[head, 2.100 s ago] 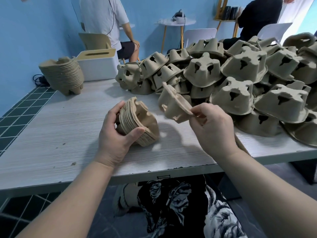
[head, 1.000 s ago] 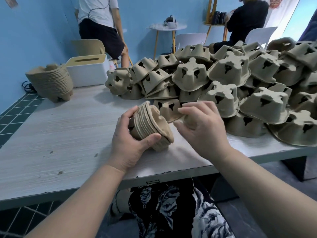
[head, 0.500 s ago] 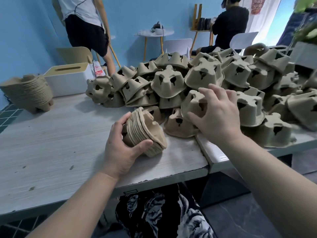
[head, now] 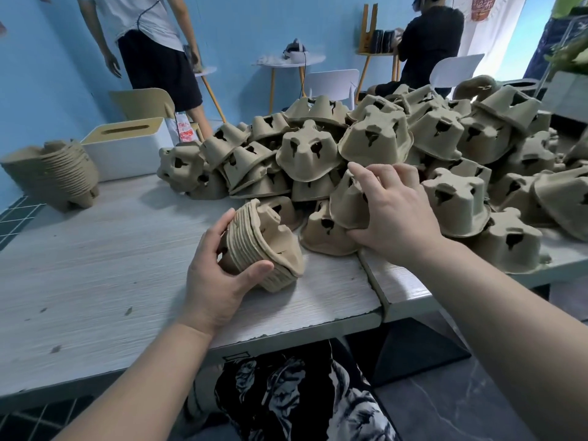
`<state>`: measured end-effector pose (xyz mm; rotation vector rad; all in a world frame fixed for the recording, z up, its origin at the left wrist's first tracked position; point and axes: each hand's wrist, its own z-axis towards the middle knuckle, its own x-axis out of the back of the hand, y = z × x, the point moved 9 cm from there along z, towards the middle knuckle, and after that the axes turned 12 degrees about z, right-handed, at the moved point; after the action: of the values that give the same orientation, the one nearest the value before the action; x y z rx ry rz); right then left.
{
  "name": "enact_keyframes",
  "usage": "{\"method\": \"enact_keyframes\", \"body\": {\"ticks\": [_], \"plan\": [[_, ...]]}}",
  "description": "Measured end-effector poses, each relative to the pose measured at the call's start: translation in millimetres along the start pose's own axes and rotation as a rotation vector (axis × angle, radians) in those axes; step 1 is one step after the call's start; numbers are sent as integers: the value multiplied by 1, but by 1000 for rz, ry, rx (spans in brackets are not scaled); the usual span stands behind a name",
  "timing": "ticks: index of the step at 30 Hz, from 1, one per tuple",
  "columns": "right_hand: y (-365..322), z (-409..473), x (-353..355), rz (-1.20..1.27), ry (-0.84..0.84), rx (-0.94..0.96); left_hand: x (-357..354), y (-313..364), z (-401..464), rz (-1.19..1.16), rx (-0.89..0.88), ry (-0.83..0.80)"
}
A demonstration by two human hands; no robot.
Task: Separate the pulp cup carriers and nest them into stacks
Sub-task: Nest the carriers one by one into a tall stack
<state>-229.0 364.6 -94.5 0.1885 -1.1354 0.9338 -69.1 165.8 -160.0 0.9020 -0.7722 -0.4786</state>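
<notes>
My left hand (head: 216,281) grips a small nested stack of brown pulp cup carriers (head: 270,243), lying on its side on the pale wooden table (head: 95,265). My right hand (head: 394,214) reaches into the big loose pile of carriers (head: 381,144) and grips one carrier (head: 348,205) at the pile's front edge, fingers over its top and thumb under its rim. A taller finished stack (head: 54,171) stands at the table's far left.
A white tissue box with a tan lid (head: 127,148) sits behind the pile's left end. A second table (head: 401,288) joins on the right, under the pile. Two people, chairs and small round tables are by the blue wall behind.
The carrier my right hand held has gone onto the stack in my left hand. My right hand then moved right into the pile and closed on another carrier. The view has swung rightwards.
</notes>
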Motion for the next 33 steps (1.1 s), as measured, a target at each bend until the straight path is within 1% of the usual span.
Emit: {"method": "enact_keyframes", "body": {"ticks": [5,9,11,13,15,16,17,20,26,29,33], "plan": [[-6,-5,9,78,112,97,1,0,0,15,-1,8],[-17,-15,22,234,241,155,2,-1,0,13,4,18],[-20,-18,26,393,274,99,2,-2,0,15,2,21],[-21,-20,23,585,293,0,2,-2,0,17,2,26],[-23,-21,11,730,270,-92,3,-2,0,14,8,32],[-24,-21,3,766,235,-130,3,-2,0,13,11,36],[-25,-22,-5,761,191,-158,3,-2,0,15,11,39],[-20,-24,-21,622,102,-205,3,-2,0,18,8,43],[-9,-29,-10,598,236,-208,3,-1,0,31,-1,43],[-14,-31,1,600,320,-115,3,-1,-1,36,1,40],[-33,-35,6,491,327,124,3,-2,-1,38,5,40]]}}
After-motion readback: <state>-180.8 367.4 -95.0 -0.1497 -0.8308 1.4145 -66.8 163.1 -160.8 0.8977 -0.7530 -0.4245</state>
